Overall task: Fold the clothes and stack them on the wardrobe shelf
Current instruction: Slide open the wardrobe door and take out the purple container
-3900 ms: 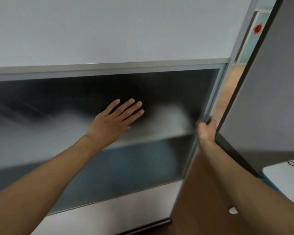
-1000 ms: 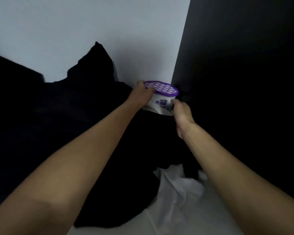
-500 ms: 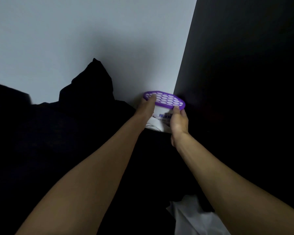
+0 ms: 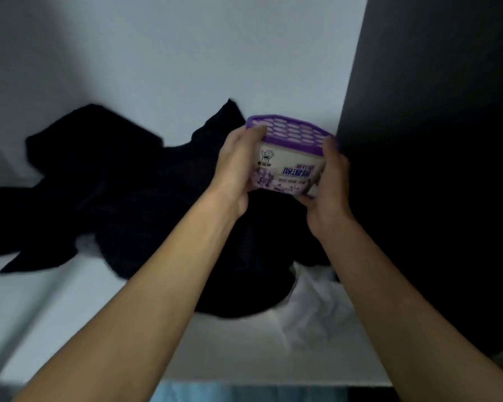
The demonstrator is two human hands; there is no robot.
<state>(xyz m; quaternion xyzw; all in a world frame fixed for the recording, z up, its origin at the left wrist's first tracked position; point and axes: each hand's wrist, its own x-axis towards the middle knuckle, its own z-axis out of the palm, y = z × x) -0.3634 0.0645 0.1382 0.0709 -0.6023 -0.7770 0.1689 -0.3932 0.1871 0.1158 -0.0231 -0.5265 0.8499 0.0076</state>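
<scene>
Box [image 4: 289, 166], white with a purple perforated lid, sat right of centre, held between your hands: left hand [image 4: 235, 166] clasped its left side, right hand [image 4: 330, 181] its right, fingers wrapped around it. Dark clothes [image 4: 122, 204] lay unfolded across the shelf [image 4: 70, 320], mid-frame. White cloth [image 4: 311, 300] lay crumpled lower right, partly under them.

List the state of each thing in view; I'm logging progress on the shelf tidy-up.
Left hand: grip on the box's left side.
Right hand: grip on its right side.
Box: held off the shelf, purple lid on, tilted.
Dark clothes: unfolded, heaped on the shelf.
White garment: crumpled, partly under the dark clothes.
</scene>
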